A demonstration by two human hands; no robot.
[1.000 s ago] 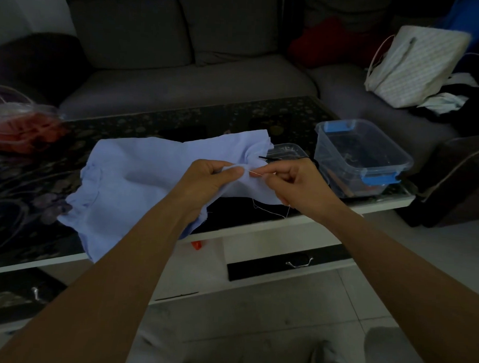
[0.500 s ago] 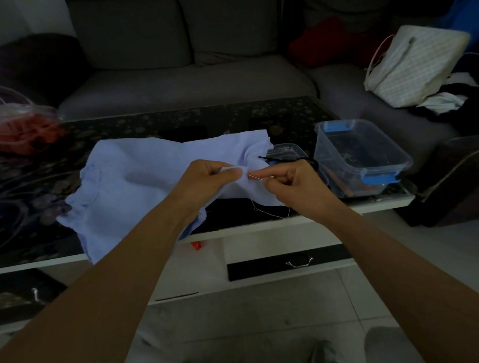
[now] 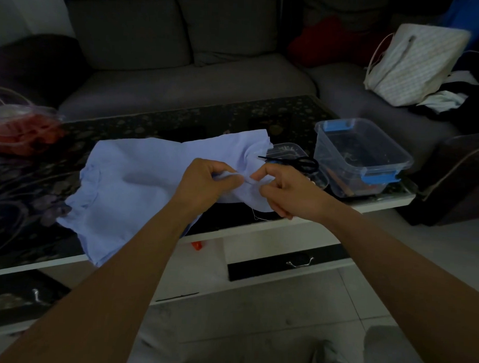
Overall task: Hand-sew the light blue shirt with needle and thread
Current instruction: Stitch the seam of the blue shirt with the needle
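Light blue shirt (image 3: pixel 140 183) lies spread and wrinkled on the dark flowered bench (image 3: pixel 180 119). It is plain cloth with a gathered ruffle at its left end, and its near edge hangs over the rim. The left hand (image 3: pixel 206 180) pinches a small fold in its fingers, and the right hand (image 3: pixel 284 189) has its fingers clamped on the cloth just beside. A thin thread (image 3: pixel 255 214) hangs below.

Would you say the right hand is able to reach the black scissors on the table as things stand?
Probably yes: the black-handled scissors lie just beyond the right hand with nothing between, though it would first have to release the light blue shirt.
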